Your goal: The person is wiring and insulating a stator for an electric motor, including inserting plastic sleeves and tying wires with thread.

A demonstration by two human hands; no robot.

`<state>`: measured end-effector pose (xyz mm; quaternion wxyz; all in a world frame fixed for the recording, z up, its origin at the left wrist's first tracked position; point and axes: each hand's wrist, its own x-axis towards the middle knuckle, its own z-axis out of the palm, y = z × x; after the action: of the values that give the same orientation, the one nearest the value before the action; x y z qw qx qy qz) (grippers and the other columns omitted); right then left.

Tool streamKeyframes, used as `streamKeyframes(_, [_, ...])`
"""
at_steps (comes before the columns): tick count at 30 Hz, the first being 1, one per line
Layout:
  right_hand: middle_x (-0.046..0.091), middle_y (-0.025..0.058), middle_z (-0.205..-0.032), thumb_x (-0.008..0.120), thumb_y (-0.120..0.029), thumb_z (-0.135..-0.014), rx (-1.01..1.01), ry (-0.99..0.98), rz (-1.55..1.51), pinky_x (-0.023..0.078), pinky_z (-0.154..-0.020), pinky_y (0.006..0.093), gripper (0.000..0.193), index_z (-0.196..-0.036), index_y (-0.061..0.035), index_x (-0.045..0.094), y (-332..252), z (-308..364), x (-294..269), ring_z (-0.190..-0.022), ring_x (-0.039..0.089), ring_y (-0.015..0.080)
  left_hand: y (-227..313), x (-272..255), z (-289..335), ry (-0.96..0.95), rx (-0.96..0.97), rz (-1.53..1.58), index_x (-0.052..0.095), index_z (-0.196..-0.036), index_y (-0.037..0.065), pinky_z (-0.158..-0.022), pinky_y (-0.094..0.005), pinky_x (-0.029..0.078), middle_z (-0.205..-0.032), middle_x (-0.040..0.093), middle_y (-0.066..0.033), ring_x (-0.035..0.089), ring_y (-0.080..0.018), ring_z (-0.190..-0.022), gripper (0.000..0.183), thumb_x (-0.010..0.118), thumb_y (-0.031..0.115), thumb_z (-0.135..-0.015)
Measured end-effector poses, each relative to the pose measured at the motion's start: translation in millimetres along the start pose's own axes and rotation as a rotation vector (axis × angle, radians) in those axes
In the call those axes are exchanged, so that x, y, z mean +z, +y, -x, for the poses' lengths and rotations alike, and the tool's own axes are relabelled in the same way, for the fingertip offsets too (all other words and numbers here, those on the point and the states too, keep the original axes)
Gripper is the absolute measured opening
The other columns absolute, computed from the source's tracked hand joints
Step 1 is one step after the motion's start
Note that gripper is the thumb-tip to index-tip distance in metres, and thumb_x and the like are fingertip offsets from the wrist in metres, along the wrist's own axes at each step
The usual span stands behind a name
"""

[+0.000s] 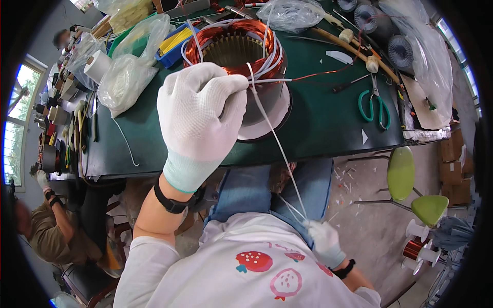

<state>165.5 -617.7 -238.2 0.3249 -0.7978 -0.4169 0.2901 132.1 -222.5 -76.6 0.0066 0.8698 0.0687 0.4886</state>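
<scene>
A motor stator (233, 49) with copper windings (205, 38) stands on the green tabletop, with white cord and sleeving around its coil ends. My left hand (200, 115), in a white glove, is closed at the stator's near rim. Its thumb and forefinger pinch white sleeving (272, 80), from which a copper wire runs off to the right. A white cord (277, 141) loops over the sleeving beside these fingertips. It stretches down to my gloved right hand (326, 241), low beside my right thigh, closed around the cord. The right fingertips are partly hidden.
Green-handled scissors (375, 105) and a screwdriver (344, 87) lie right of the stator. A blue tray (174, 46), plastic bags (126, 82) and a white roll (97, 66) crowd the left. A co-worker (61, 226) sits at far left; green chairs (400, 174) stand at right.
</scene>
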Motion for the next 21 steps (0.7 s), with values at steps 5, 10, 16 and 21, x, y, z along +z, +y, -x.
streamKeyframes(5, [0.065,0.0159,-0.125,0.048,-0.003,-0.098,-0.122,0.621,-0.232,0.048,-0.067,0.0217,0.028,-0.12,0.0026,0.064,-42.9,-44.7,-59.0,-0.083,0.063,0.0086,-7.4,0.6,0.1,0.071,0.096,-0.079,0.07,-0.089,0.015,-0.087,-0.0432,0.047,-0.106,0.064,-0.0056,0.061,-0.0306,-0.1,0.023,0.077,0.005,-0.07])
streamKeyframes(10, [0.066,0.0087,-0.106,0.045,-0.012,-0.104,0.02,0.116,-1.009,0.048,-0.063,0.0234,0.029,-0.117,0.0025,0.066,-151.8,-156.3,-80.2,-0.076,0.062,0.0087,-3.2,5.9,8.6,-0.003,-0.01,0.075,0.068,-0.092,0.011,-0.089,-0.043,0.05,-0.112,0.064,-0.0082,0.062,-0.0326,-0.103,0.025,0.077,0.002,-0.07])
streamKeyframes(16, [0.065,0.0089,-0.1,0.059,-0.015,-0.098,-0.549,0.185,-0.318,0.046,-0.08,0.0307,0.015,-0.099,-0.0063,0.071,-185.6,-157.1,-67.7,-0.09,0.058,0.0203,-3.9,3.9,7.8,0.006,-0.016,0.086,0.068,-0.092,0.011,-0.087,-0.0435,0.051,-0.111,0.064,-0.0092,0.062,-0.0334,-0.101,0.027,0.077,0.001,-0.069])
streamKeyframes(21, [0.062,0.0038,-0.093,0.063,-0.033,-0.099,-0.712,0.121,-0.997,0.044,-0.067,0.0275,0.027,-0.105,-0.0071,0.065,-212.4,-205.1,-62.2,-0.071,0.053,0.0143,0.2,0.3,4.2,-0.008,0.011,0.067,0.065,-0.092,0.01,-0.087,-0.0447,0.051,-0.111,0.063,-0.0098,0.062,-0.0344,-0.101,0.029,0.077,0.001,-0.068])
